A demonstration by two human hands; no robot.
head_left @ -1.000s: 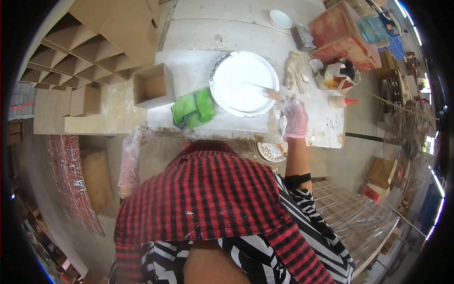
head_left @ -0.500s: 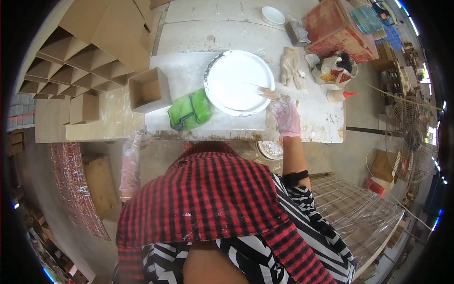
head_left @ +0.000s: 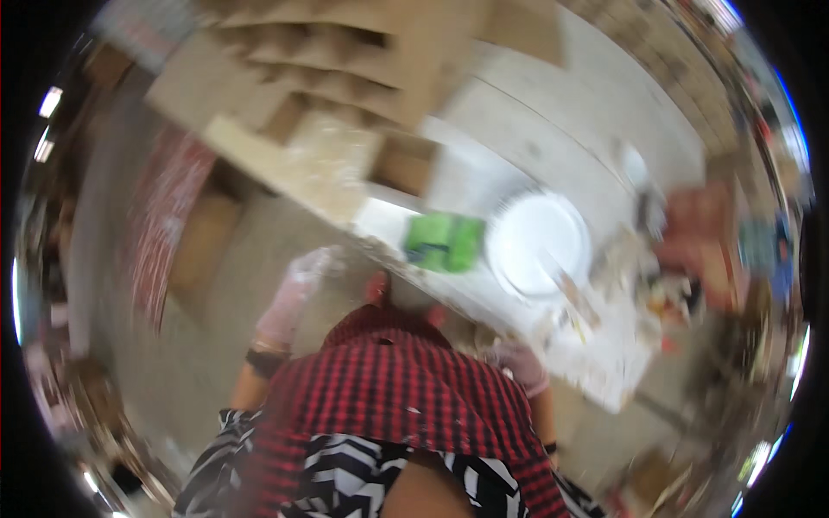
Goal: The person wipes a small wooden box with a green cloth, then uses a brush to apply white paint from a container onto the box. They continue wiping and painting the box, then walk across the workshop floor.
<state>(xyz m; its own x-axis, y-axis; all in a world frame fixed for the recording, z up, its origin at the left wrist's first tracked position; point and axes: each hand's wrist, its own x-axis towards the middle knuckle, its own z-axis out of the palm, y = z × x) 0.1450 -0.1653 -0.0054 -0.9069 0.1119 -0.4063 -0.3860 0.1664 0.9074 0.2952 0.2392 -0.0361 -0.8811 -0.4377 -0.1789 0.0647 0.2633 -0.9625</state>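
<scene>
The whole view is smeared by motion. My left hand (head_left: 313, 266), in a whitish, paint-marked glove, hangs past the table's front edge; its fingers are too blurred to read. My right hand (head_left: 521, 366), gloved in pink, is low beside the front edge, close to my apron, its fingers blurred too. A flat brush (head_left: 577, 300) lies across the near right rim of a round white tub (head_left: 535, 233) whose inside is white, apart from both hands. Left of the tub sits a folded green cloth (head_left: 445, 242).
An open cardboard box (head_left: 403, 166) stands behind the cloth, with a divided cardboard carton (head_left: 319, 52) farther left. Toward the right are a pale glove (head_left: 626, 255), a red box (head_left: 704, 224) and a small white bowl (head_left: 635, 166). A reddish, paint-streaked board (head_left: 168, 224) stands at left.
My right hand has let go of the brush and drawn back to the table edge. The view has turned left, so the table now slants. My left hand remains off the table.
</scene>
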